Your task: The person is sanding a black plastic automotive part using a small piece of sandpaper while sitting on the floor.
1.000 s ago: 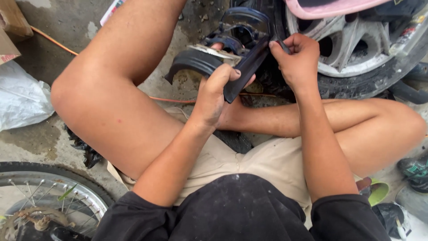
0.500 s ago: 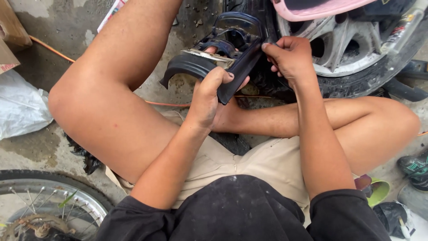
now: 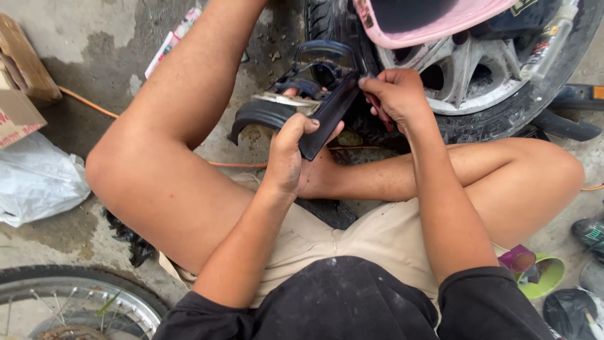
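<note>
A white plastic bag [image 3: 34, 179] lies at left; the left hand [image 3: 290, 151] closes round a black plastic part [image 3: 296, 104] at upper centre (knee crowding it), the right hand [image 3: 395, 94] pinching its top edge, alloy wheel [image 3: 478, 69] behind.

person sits on concrete floor [image 3: 75, 56], bare legs folded, black shirt, tan shorts. left hand [image 3: 292, 157] wraps around lower end of a black plastic cover part [image 3: 299, 104], fingers closed on its flat dark panel edge. right hand [image 3: 396, 94] pinches the upper end of the same panel, fingertips tight at its top corner. part sits just in front of scooter rear wheel [image 3: 478, 82], grey cast spokes, pink fender [image 3: 434, 28] above. white plastic bag [image 3: 38, 179] far left, cardboard box [image 3: 19, 94] beside it. spoked bicycle wheel [image 3: 75, 305] bottom left. orange cable [image 3: 94, 104] runs across floor.
</note>
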